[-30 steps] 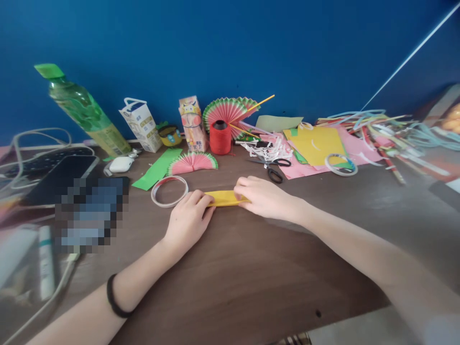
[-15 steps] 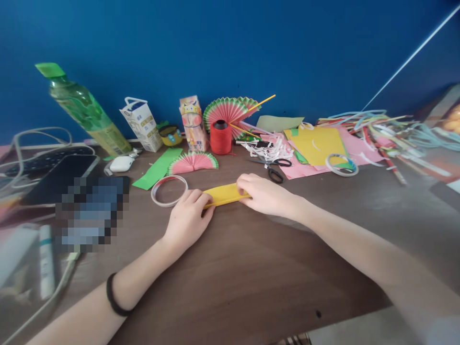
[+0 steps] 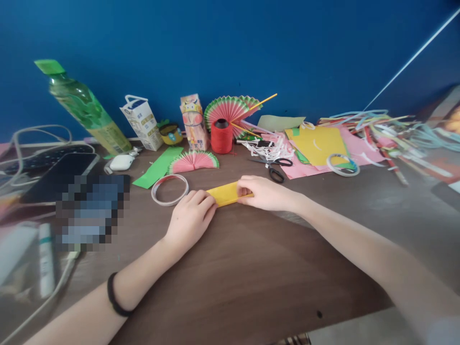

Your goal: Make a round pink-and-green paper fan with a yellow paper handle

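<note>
A folded strip of yellow paper (image 3: 225,193) lies on the brown table between my two hands. My left hand (image 3: 189,219) has its fingers curled and pinched on the strip's left end. My right hand (image 3: 264,192) grips the right end, fingers closed over it. A white tape ring (image 3: 169,189) rests just left of my left hand. Black-handled scissors (image 3: 275,168) lie just behind my right hand.
Along the blue wall stand a green bottle (image 3: 84,111), a small carton (image 3: 142,122), a red thread spool (image 3: 221,136) and pink paper fans (image 3: 193,161). Coloured paper sheets (image 3: 318,143) and strips spread at the right. A phone (image 3: 61,175) and cables lie at the left.
The yellow strip has tilted, its right end lifted slightly by my right hand. Both hands keep hold of its ends.
</note>
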A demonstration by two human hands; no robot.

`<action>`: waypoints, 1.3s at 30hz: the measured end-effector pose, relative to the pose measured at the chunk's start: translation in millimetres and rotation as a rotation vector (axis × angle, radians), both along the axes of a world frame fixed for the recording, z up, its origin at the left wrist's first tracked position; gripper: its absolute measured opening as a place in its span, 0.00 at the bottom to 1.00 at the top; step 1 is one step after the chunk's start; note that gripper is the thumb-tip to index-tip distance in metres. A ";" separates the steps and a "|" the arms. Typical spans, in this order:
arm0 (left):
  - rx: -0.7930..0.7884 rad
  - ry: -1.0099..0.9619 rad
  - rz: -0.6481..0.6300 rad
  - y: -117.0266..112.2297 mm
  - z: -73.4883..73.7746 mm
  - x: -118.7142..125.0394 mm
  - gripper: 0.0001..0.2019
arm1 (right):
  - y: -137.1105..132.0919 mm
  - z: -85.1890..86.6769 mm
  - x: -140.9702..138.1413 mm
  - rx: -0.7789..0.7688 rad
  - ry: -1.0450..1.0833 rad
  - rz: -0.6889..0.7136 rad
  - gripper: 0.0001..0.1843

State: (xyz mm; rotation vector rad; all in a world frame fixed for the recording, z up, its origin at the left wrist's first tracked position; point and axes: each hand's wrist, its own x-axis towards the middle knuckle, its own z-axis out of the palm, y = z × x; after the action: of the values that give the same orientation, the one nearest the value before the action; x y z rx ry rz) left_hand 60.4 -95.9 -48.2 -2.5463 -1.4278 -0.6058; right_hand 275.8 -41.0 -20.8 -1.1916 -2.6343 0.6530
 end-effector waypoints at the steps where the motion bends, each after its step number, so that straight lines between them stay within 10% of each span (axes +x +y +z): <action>1: -0.003 -0.002 0.002 -0.1 0.4 0.0 0.11 | 0.9 -0.6 0.5 -0.009 0.008 -0.016 0.04; 39: -0.366 -0.180 -0.155 0.1 7.7 2.5 0.07 | 5.6 11.4 5.3 -0.176 -0.112 0.060 0.06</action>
State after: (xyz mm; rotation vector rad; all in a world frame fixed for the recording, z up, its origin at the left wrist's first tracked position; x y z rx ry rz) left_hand 62.9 -95.8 -40.5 -2.9754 -1.5308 -0.6647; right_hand 281.1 -35.3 -9.4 -1.2326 -2.7627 0.8693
